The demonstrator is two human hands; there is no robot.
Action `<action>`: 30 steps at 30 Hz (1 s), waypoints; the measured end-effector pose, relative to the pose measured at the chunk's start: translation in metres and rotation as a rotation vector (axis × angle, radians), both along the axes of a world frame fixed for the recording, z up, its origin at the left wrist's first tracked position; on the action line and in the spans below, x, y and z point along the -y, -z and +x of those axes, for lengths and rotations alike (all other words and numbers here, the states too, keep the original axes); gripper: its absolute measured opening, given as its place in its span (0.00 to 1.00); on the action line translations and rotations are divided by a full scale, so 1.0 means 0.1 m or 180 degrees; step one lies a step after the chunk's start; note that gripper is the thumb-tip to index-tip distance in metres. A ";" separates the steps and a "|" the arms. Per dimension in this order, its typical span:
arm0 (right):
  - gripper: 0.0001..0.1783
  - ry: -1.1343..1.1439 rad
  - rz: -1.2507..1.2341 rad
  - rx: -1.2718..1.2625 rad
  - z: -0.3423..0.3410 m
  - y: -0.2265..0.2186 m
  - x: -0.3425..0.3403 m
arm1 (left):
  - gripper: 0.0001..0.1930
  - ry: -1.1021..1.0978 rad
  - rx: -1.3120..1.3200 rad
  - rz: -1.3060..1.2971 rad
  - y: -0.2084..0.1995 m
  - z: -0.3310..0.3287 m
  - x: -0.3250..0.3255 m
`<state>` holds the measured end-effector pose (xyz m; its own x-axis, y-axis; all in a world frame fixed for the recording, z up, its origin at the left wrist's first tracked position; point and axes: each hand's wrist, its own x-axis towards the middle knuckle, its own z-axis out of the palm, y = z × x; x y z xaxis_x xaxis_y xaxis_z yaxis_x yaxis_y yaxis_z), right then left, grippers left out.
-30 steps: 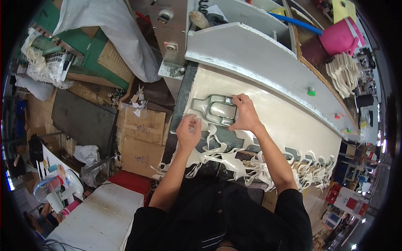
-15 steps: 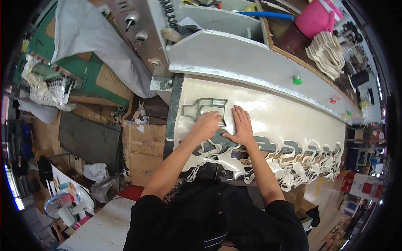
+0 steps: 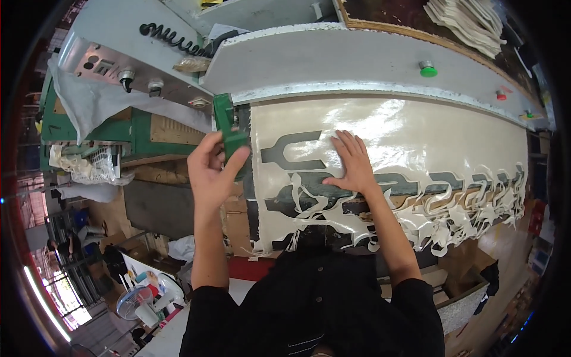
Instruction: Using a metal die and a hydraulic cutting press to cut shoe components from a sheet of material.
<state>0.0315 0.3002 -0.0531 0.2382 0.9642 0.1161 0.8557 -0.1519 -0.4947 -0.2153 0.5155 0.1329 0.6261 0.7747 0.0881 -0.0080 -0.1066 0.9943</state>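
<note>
My left hand (image 3: 209, 172) is raised beyond the left edge of a glossy cream sheet (image 3: 416, 134). Its thumb and fingers grip a green cutting die (image 3: 224, 116), tilted up on its side; whether a cut piece sits inside it is hidden. Lying flat on the sheet, my right hand (image 3: 355, 162) has its fingers apart and holds nothing. Between the two hands the sheet has a U-shaped cutout (image 3: 275, 154) with a dark surface showing through. Along the near edge, more cutouts leave thin, curled scrap strips (image 3: 437, 223) attached.
A grey machine beam (image 3: 333, 65) runs behind the sheet, with a green button (image 3: 428, 69) and a red button (image 3: 501, 95). A control panel (image 3: 137, 77) with knobs stands at the far left. Stacked cream pieces (image 3: 467, 24) lie at the back right.
My left hand has lifted the cutting die off the sheet and carried it left, uncovering the U-shaped cutout. My right hand stays flat on the sheet. The view has shifted.
</note>
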 end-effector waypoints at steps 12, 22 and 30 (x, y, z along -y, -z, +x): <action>0.43 0.0775 0.1803 0.0268 -0.62 0.01 -0.01 | 0.07 -0.1695 0.0443 -0.2651 1.05 1.09 0.50; 0.35 0.0401 0.0326 -0.0683 0.59 0.05 -0.30 | 0.32 -0.0833 -0.0997 -0.0368 1.63 0.88 0.51; 0.34 0.0451 0.0430 -0.0882 0.56 0.06 -0.34 | 0.25 -0.0351 -0.1855 0.2087 1.60 0.55 0.44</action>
<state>0.0875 0.3343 -0.0593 0.4092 0.8996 0.1525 0.6609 -0.1770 -0.7293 -0.1608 0.4716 -0.0272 0.6348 0.7388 0.2260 0.5250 -0.6271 0.5754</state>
